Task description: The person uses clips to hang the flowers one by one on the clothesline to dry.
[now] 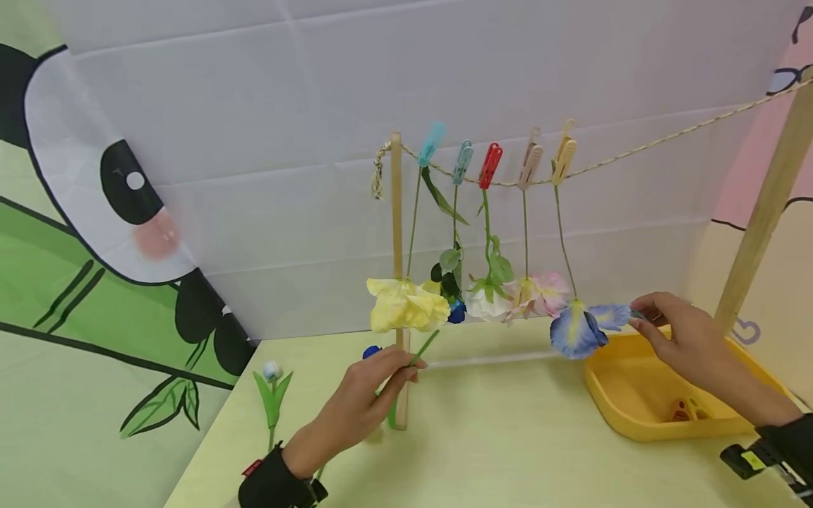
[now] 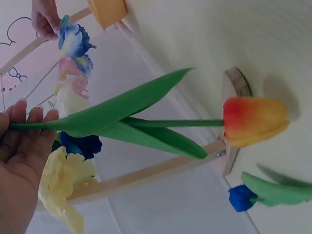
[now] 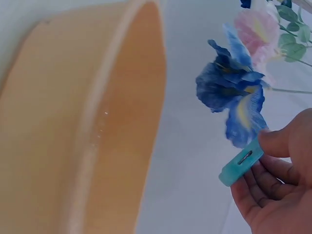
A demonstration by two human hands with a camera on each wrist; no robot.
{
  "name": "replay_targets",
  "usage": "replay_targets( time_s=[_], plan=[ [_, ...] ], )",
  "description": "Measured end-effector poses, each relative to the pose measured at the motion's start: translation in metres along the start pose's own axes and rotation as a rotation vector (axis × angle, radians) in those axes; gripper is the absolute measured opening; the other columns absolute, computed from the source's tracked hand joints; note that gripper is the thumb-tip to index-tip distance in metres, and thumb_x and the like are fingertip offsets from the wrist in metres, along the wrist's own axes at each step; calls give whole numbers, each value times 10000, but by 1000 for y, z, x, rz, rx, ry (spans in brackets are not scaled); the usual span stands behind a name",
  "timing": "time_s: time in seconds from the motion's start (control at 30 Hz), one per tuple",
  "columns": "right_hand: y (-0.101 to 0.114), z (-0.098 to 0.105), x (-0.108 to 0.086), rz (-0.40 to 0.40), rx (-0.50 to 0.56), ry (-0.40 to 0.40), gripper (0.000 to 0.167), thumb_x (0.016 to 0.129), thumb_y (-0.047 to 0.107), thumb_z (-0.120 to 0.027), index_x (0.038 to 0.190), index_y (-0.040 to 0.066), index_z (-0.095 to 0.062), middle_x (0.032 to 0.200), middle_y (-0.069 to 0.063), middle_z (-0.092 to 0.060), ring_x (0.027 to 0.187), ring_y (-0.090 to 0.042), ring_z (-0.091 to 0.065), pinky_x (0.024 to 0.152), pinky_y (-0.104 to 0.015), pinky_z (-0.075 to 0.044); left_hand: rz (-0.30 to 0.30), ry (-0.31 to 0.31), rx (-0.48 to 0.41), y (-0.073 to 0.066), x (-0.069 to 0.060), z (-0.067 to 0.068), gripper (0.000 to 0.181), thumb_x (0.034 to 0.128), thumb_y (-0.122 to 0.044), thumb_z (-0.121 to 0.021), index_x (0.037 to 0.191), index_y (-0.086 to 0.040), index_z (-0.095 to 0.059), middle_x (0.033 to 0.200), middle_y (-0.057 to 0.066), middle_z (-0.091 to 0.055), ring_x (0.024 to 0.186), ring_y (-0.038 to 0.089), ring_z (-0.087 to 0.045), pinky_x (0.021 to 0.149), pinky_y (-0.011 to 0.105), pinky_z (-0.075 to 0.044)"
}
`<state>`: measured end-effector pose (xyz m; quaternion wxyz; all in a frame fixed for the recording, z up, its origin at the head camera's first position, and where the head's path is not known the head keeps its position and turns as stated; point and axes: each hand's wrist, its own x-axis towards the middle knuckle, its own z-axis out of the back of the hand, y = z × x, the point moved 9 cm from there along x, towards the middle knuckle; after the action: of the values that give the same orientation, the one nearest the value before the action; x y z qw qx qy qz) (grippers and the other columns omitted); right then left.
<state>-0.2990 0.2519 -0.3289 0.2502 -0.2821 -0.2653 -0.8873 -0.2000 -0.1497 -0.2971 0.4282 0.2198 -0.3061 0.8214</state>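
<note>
My left hand (image 1: 362,395) pinches the green stem of an orange-and-yellow tulip (image 2: 256,122), whose bloom points down in front of the wooden post. In my right hand (image 1: 692,339) is a teal clothespin (image 3: 241,162), held between thumb and fingers beside a hanging blue iris (image 1: 576,333). Clothespins hold several flowers upside down on a rope (image 1: 673,134): a yellow flower (image 1: 409,305), a dark blue one (image 1: 456,310), a white one (image 1: 485,305), a pink one (image 1: 546,291) and the iris. Behind my left hand in the head view, the tulip bloom is hidden.
A yellow plastic basket (image 1: 610,413) with a few clothespins (image 1: 689,409) inside stands below my right hand. Wooden posts (image 1: 397,212) carry the rope at both ends. A pale tulip (image 1: 273,395) and a blue tulip (image 2: 241,197) lie on the table at left.
</note>
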Motion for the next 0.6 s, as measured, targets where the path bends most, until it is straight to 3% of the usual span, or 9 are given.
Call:
replay_targets(
  time_s=[0.1, 0.17, 0.23, 0.33, 0.43, 0.53, 0.6],
  plan=[
    [-1, 13, 4, -29, -14, -23, 253, 901, -19, -760, 1124, 7, -642, 949, -89, -686, 812, -85, -620, 652, -40, -443, -5, -24, -63, -8, 9, -9, 225, 1025, 19, -588, 1154, -140, -683, 959, -29, -671, 853, 72, -625, 778, 191, -549],
    [-3, 21, 8, -60, -17, -30, 237, 922, 10, -752, 1132, 5, -643, 962, -110, -690, 814, -73, -618, 640, -36, -436, -6, -34, -108, -12, 15, -15, 215, 1032, 4, -583, 1155, -140, -686, 944, -24, -672, 847, 75, -624, 769, 198, -551],
    [-2, 29, 13, -87, -23, -49, 231, 931, 28, -749, 1139, -2, -652, 965, -135, -701, 824, -147, -659, 653, -12, -408, -8, -42, -159, -16, 22, -21, 209, 1039, -2, -572, 1158, -129, -687, 935, 4, -679, 853, 87, -636, 762, 206, -558],
    [2, 38, 19, -115, -16, -80, 231, 937, 50, -751, 1145, -8, -668, 974, -162, -715, 847, -357, -679, 686, 22, -363, -6, -55, -228, -19, 31, -29, 202, 1044, -2, -564, 1158, -113, -688, 924, 30, -680, 853, 111, -649, 746, 211, -565],
    [7, 45, 23, -123, 6, -107, 226, 941, 52, -746, 1150, -3, -679, 988, -165, -723, 871, -98, -679, 753, 45, -326, 0, -70, -289, -22, 40, -37, 192, 1041, 7, -563, 1143, -93, -691, 912, 47, -677, 840, 154, -658, 736, 233, -574],
    [13, 49, 27, -117, 36, -123, 211, 950, 51, -736, 1150, 8, -684, 997, -152, -722, 896, 189, -509, 800, 38, -321, 21, -81, -358, -24, 49, -47, 184, 1039, 25, -558, 1134, -61, -689, 901, 77, -680, 825, 199, -671, 735, 272, -593],
    [18, 50, 31, -109, 60, -131, 201, 956, 48, -729, 1150, 15, -689, 996, -120, -718, 896, 249, -450, 811, 31, -333, 37, -87, -403, -25, 55, -55, 174, 1039, 28, -554, 1130, -43, -685, 900, 96, -687, 825, 207, -679, 725, 299, -604]
  ],
)
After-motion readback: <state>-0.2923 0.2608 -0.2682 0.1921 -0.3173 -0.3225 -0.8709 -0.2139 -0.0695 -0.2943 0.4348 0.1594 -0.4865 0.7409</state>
